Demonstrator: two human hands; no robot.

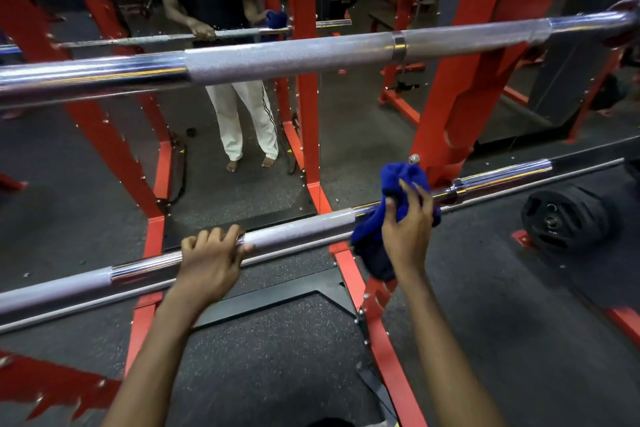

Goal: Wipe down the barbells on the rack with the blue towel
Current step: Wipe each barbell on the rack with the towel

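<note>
A: Start at the left end of the lower barbell [298,234]. What is there?

B: The bar climbs from low left to upper right, held in the red rack [450,97]. The left hand [211,253] grips it from above. Its fingers curl over the far side and the thumb lies on the near side, where a shiny smooth stretch meets a rough grey one.

A: And further right along the bar?

B: The blue towel [394,177] is bunched on the bar, just past the rough stretch. Part of it stands above the bar and part hangs below. The right hand [407,229] holds it, fingers and thumb curled into the cloth, pressing it to the bar.

A: Does the rack carry anything else?

B: An upper barbell [277,57] crosses the whole view above the lower one. I cannot tell how its ends are held.

A: Behind the lower bar?

B: A mirror [214,184] reflects the person, with one hand on a bar and a blue cloth in the other.

A: And at the right end?

B: The bar's sleeve sticks out past the rack's upright. Below that end, a black weight plate [564,218] sits on the dark floor [277,340].
</note>
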